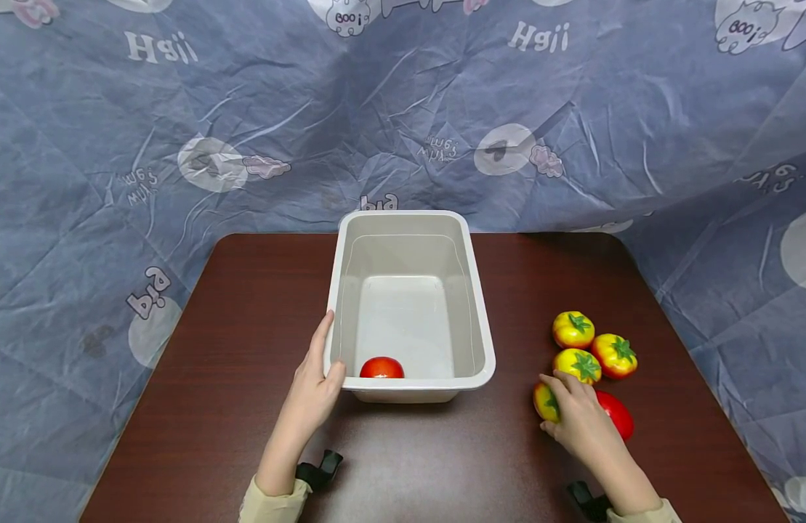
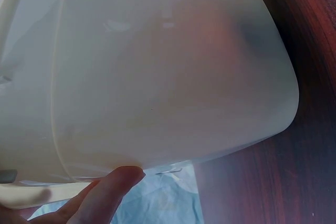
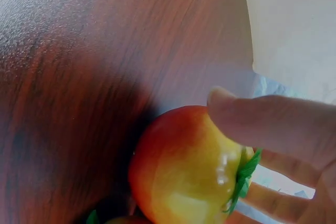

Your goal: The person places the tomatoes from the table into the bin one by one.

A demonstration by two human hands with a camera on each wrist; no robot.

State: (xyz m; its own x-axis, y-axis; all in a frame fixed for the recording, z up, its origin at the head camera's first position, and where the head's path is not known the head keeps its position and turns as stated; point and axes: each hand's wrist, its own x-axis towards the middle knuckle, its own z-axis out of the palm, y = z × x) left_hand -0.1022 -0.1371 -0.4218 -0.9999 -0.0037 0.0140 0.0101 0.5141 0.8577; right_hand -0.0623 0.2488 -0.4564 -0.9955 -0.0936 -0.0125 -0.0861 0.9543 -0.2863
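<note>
Grey bin [image 1: 435,383]: I count one red fruit [image 1: 381,367] inside, near end.
Left hand [image 1: 316,388]: gripping its near-left rim.
Right hand [image 1: 584,420]: holding a leafy-topped fruit [image 1: 545,403], right of the bin.
Beside that hand: three yellow-red fruits [image 1: 575,363], one red globe [image 1: 617,415].

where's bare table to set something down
Bare table lies left of the bin and left hand, between the bin and the yellow-red fruits, and on the bin's near side, between the hands. Crowded: around the right hand, where those fruits and a red fruit cluster.
</note>
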